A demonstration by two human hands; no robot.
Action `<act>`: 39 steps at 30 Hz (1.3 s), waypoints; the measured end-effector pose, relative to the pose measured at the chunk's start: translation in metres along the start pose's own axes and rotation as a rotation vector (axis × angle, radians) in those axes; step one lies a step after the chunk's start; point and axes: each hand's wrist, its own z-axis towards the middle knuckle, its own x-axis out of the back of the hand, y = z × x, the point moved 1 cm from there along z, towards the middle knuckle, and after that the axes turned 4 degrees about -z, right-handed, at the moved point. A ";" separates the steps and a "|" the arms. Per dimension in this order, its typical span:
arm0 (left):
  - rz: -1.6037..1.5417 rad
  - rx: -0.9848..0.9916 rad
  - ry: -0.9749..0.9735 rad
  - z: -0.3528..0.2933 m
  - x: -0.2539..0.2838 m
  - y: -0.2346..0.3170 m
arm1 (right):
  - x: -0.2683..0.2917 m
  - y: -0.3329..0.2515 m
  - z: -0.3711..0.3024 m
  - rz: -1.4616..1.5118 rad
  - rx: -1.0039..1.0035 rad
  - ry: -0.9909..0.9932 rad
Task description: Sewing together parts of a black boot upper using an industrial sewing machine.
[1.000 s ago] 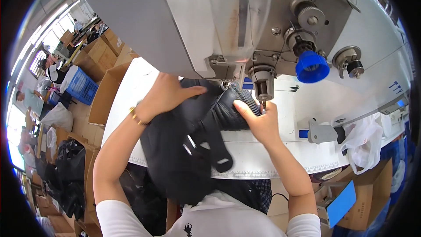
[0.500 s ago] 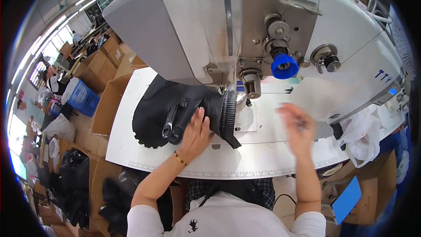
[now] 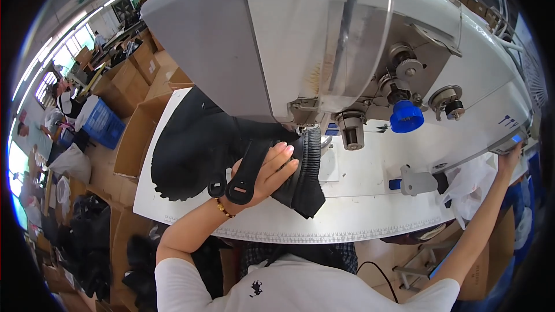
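Observation:
A black boot (image 3: 191, 138) lies on its side on the white sewing table (image 3: 370, 208), its treaded sole toward the left. Its ribbed elastic top edge (image 3: 311, 159) sits at the needle area of a large white sewing machine (image 3: 295, 40). My left hand (image 3: 270, 174) rests open on the shaft, fingers stretched out flat; a black strap (image 3: 247, 167) with a buckle lies across part of it. Over at the far right, my right hand (image 3: 509, 160) reaches up to the machine's small control panel (image 3: 506, 142) and touches it. Its fingers are partly hidden and hold nothing that I can see.
Thread tension dials and a blue knob (image 3: 407, 117) stick out from the machine head. A grey bracket (image 3: 418, 181) and a clear plastic bag (image 3: 469, 188) are at the right. Cardboard boxes (image 3: 141, 138), black boots and a blue crate (image 3: 104, 126) stand at the left.
My right hand has moved from above the table out to the control panel. The left hand stays on the boot, and a strap now lies over it. The view has shifted slightly.

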 end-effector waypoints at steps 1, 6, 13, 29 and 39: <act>0.034 0.035 0.005 0.002 0.001 0.004 | 0.000 0.028 0.020 -0.143 0.227 0.546; 0.081 0.024 -0.005 0.006 0.005 0.005 | -0.022 -0.042 0.050 -0.531 0.313 1.099; 0.131 0.015 -0.011 0.011 0.007 0.006 | -0.017 -0.073 0.057 -0.604 -0.035 1.077; 0.103 -0.019 -0.014 0.003 0.008 -0.002 | -0.067 0.004 0.050 -0.333 0.371 1.112; 0.064 0.000 -0.012 0.006 0.006 0.001 | -0.051 -0.040 0.058 -0.712 0.425 1.108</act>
